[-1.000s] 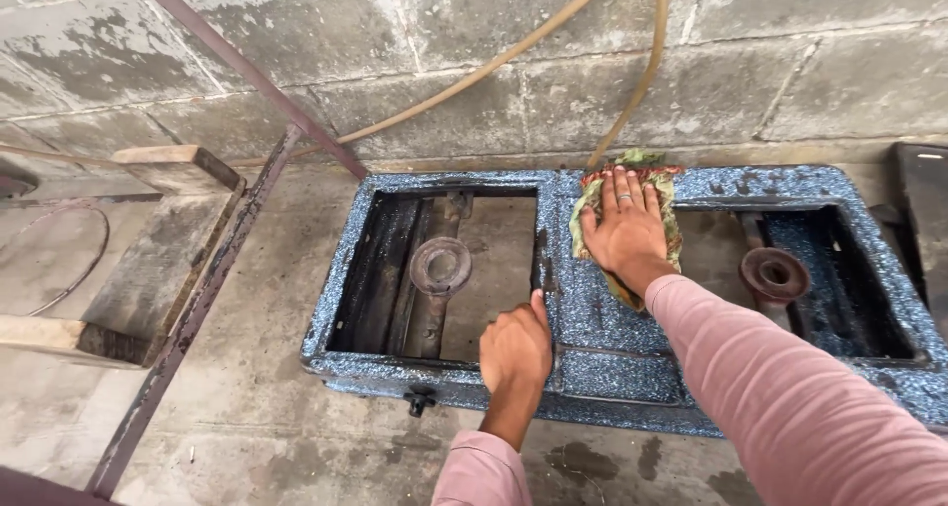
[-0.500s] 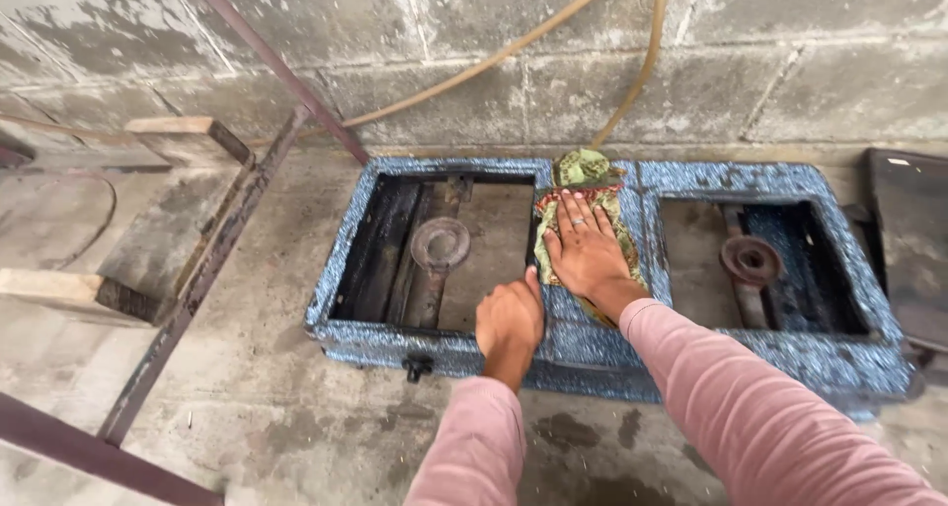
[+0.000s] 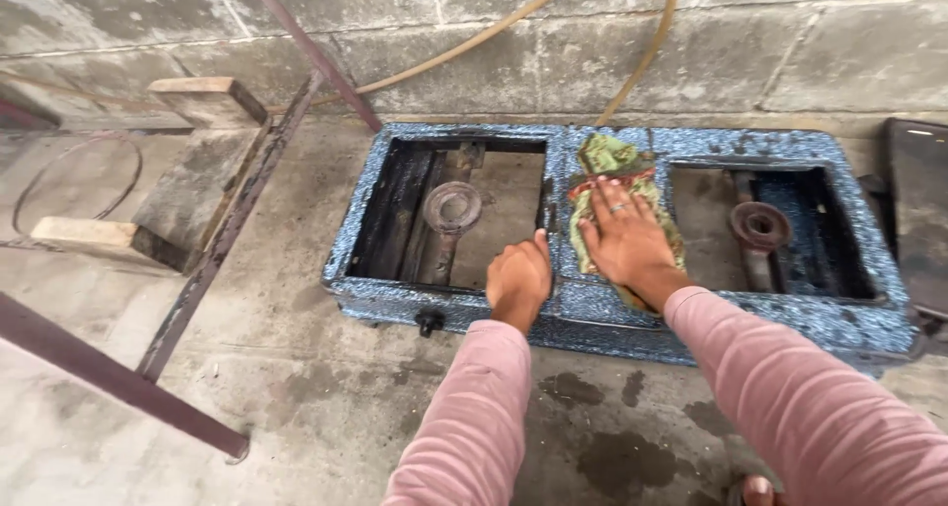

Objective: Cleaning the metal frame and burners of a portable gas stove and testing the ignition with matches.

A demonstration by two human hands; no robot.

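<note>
Two hands rested on a blue-speckled two-burner stove (image 3: 790, 313) set on a concrete floor.
The right hand (image 3: 624, 239) lay flat, fingers spread and grasping nothing, pressing a crumpled green cloth (image 3: 610, 160) that stuck out beyond its fingertips on the stove's middle strip. The left hand (image 3: 519, 277), loosely curled and empty, leaned on the front rim just beside it, a round rusty burner (image 3: 451, 208) beyond.

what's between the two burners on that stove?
In the head view, the speckled blue middle strip of the stove lies between the left burner and right burner, with a green rag under the right hand.
</note>
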